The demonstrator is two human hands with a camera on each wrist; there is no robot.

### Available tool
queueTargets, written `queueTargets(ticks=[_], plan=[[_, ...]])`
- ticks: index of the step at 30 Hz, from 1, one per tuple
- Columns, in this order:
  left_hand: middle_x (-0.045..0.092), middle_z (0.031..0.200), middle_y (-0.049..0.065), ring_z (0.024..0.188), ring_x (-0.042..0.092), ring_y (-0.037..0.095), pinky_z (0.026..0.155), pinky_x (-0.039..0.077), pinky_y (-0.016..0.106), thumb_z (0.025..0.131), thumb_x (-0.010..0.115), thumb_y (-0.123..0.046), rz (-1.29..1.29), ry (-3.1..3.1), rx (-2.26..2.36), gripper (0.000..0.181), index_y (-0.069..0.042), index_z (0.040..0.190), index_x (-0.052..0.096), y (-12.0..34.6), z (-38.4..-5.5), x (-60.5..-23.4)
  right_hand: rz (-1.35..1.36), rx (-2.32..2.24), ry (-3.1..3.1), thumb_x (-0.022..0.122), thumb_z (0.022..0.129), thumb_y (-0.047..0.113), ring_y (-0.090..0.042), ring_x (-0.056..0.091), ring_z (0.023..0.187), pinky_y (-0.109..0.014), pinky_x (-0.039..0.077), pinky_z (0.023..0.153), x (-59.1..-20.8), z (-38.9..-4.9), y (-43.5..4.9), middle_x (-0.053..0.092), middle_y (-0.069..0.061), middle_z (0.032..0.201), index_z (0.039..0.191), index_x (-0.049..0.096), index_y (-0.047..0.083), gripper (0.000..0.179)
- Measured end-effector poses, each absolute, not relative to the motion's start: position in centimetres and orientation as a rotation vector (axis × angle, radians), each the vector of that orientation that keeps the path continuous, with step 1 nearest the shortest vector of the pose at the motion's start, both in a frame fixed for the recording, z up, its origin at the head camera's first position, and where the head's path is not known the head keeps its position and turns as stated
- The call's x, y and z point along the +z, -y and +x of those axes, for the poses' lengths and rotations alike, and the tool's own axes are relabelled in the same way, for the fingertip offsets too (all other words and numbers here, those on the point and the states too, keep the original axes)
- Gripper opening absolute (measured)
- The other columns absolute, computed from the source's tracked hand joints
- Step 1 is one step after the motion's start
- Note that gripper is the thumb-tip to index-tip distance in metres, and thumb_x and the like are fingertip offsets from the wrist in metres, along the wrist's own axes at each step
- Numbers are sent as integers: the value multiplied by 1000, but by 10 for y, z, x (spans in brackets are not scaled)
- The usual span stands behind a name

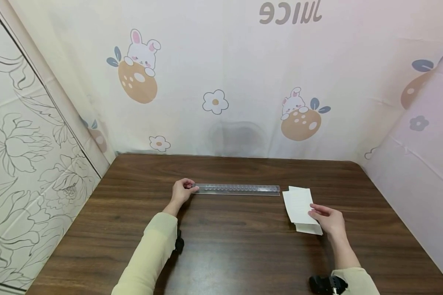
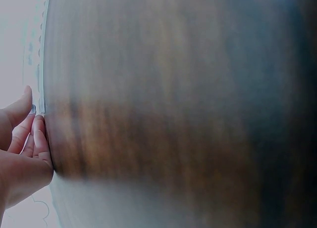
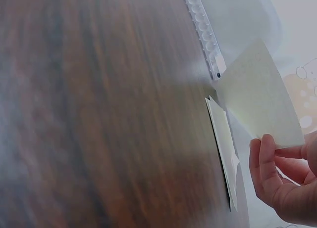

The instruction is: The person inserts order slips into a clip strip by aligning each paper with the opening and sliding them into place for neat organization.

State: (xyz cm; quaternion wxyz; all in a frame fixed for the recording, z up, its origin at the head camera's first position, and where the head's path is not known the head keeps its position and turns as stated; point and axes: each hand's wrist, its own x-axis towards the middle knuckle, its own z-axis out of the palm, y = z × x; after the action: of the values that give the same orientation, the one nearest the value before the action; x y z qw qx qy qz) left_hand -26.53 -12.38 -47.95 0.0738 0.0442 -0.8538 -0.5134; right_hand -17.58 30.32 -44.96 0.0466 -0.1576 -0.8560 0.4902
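A long clear plastic strip with a row of small bumps along it lies crosswise toward the back of the table. My left hand pinches its left end between thumb and fingers, as the left wrist view also shows. Just past the strip's right end, my right hand pinches a white paper sheet by its right edge. In the right wrist view this sheet is lifted and tilted, apart from more white paper lying on the table. The bumps show closely there.
The dark wood-grain table extends on all sides of the strip. A printed curtain with rabbits hangs behind its far edge. A flower-patterned panel stands at the left, and a pale cloth hangs at the right.
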Motion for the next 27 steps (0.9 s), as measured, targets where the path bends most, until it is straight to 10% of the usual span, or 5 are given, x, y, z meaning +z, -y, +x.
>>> queueTargets(ticks=[27], plan=[[59, 80, 10, 76, 53, 21, 69, 42, 31, 73, 73, -9, 168, 2565, -1550, 18, 1, 84, 62, 124, -266, -479, -494, 1740, 2555, 65, 81, 12, 4, 54, 66, -14, 44, 60, -448, -173, -295, 61, 10, 76, 117, 49, -12, 47]])
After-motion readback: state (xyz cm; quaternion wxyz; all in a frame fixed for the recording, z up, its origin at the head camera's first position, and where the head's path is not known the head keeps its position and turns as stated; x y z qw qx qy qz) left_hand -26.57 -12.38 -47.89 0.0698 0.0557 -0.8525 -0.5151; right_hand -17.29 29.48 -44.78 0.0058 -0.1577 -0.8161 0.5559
